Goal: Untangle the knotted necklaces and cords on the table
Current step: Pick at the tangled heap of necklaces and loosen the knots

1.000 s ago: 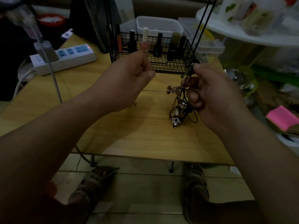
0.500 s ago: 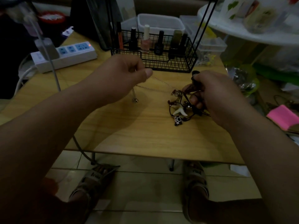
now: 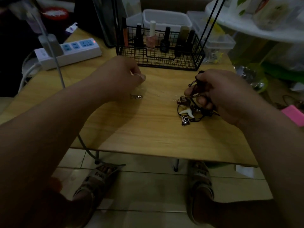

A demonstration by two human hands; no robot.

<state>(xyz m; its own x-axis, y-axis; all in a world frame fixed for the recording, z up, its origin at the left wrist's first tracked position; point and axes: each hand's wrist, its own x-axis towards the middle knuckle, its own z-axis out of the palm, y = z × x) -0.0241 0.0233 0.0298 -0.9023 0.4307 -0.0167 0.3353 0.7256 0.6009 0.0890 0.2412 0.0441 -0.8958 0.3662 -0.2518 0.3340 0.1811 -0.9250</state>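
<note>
The tabletop [image 3: 148,132] carries the work at centre right. The right hand [image 3: 218,94] is curled round the top of the tangle [image 3: 187,111], whose pendants rest on the wood. The left hand [image 3: 121,78] pinches a fine chain [image 3: 172,99] running faintly toward the tangle; its clasp [image 3: 137,96] lies just near of that hand.

Hazards:
- A hard leftward pull may tighten the knot or snap the chain.
- A slack right grip may let the tangle drag.

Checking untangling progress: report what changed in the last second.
Both hands came down: the left hand, pinching the thin chain, and the right hand, gripping the tangle of cords, which now rests on the table. The chain went slack. Grips, wire basket and power strip unchanged.
</note>
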